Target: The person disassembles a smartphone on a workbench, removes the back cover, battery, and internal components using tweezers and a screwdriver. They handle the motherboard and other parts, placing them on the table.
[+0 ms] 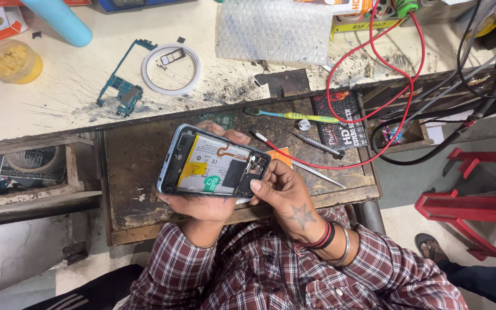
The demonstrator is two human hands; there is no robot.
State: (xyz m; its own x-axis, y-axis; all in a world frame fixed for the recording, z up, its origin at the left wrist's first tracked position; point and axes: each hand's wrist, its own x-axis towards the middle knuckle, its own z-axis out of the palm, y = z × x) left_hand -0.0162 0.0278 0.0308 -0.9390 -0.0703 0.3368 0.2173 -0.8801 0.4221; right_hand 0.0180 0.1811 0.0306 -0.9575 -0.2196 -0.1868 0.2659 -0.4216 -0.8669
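- Head view: opened phone [213,162], back cover off, battery and inner boards exposed, held just above the dark wooden work tray [139,172].
- Left hand [202,204] cradles it from underneath. Fingers wrap the far long edge, fingertips [225,135] showing above the frame, thumb side under the near edge. Closed firmly on the phone.
- Right hand [285,186] sits at the phone's right end. Thumb and fingers are pinched in on the dark board section there, touching it. Can't tell if anything small is held between them.
- Key relation: the phone's long axis runs left to right, tilted slightly, right end lower. The exposed board end points straight at the right-hand fingers, so the right hand is the nearer one to the working area; the left only supports.
- Just beyond the phone on the tray: red-handled probe [259,138], metal tweezers [317,172], a screwdriver [317,144], green-and-yellow toothbrush [294,116].
- Red wire [397,69] loops across the tray's right side, clear of both hands.
- Pale bench behind: blue circuit board [123,86], white ring [170,69], bubble wrap [274,28]. All well apart from the hands.
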